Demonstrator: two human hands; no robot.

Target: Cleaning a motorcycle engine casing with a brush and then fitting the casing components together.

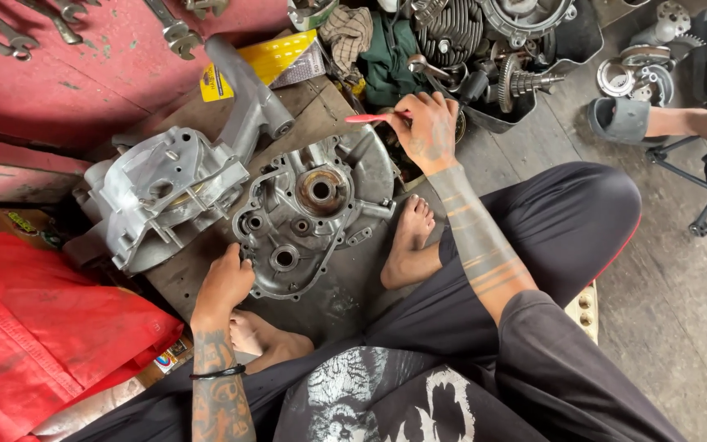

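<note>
**Engine case half on a worn board, one hand at its rim, the other on a red tool**

Head view: a cast-metal crankcase cover lies flat on a scuffed wooden board, its open side up. It is dull grey, grimy, roughly round, with several bored sockets and a rust-tinged central bearing seat. Just beside it on the left sits a second, paler aluminium engine casing, boxier, with a long arm reaching away from the person.

The left hand rests against the cover's near-left rim, fingers curled onto the edge; whether they actually clench it cannot be told. The right hand is beyond the cover's far-right edge, its grip closed on a slim red tool (only the handle shows; the working end is hidden in the fingers).

A red cloth lies crumpled at the left. Wrenches lie on a red painted surface beyond. A heap of gears and finned engine parts is partly cut off at the top edge.
</note>
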